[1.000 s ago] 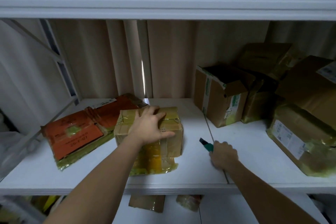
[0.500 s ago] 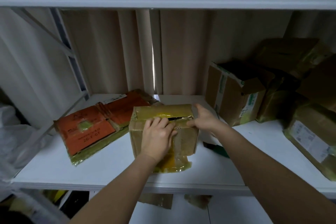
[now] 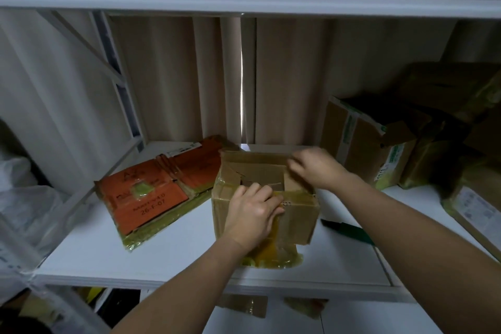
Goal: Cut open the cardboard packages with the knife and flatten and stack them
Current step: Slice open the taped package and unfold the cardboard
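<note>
Storeroom, white shelving [image 3: 168, 266], stacked parcels [image 3: 374, 144]

bare shelf [image 3: 168, 260] front-left, boxes [image 3: 379, 144] perhaps crowding right

I see the brown cardboard box [image 3: 264, 198] upright at the middle of the white shelf [image 3: 168, 257], its top flaps open and yellowish tape hanging down its front. Left of it, touching, the flattened orange packages [image 3: 151, 192] lie stacked, wrapped in yellow tape. The green-handled knife [image 3: 349, 229] lies flat just right of the box. More taped cartons [image 3: 379, 141] stand piled at the far right.
</note>
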